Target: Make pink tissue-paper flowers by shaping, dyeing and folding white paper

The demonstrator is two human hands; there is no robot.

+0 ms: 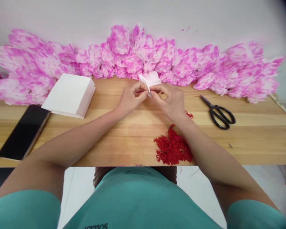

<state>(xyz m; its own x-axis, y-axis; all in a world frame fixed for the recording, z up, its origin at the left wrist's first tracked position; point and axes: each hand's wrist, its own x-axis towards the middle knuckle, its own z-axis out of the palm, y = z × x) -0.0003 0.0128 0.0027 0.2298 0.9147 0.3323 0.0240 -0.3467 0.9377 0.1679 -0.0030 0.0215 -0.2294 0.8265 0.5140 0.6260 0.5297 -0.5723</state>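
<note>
Both hands meet over the middle of the wooden table, pinching the gathered lower end of a white paper flower (153,78). My left hand (133,96) grips it between thumb and forefinger from the left. From the right, my right hand (171,98) holds the same end with its fingertips. The white paper fans out above the fingers, away from me. Whether a thread is wound at the pinched end is too small to tell. Below my right wrist lies a tangled heap of short red yarn pieces (173,147), partly covered by the forearm.
Many pink and white paper flowers (133,62) line the wall along the table's back. To the left are a stack of white paper sheets (68,93) and a black phone (23,132). Black-handled scissors (220,114) lie on the right of the wooden table (124,143).
</note>
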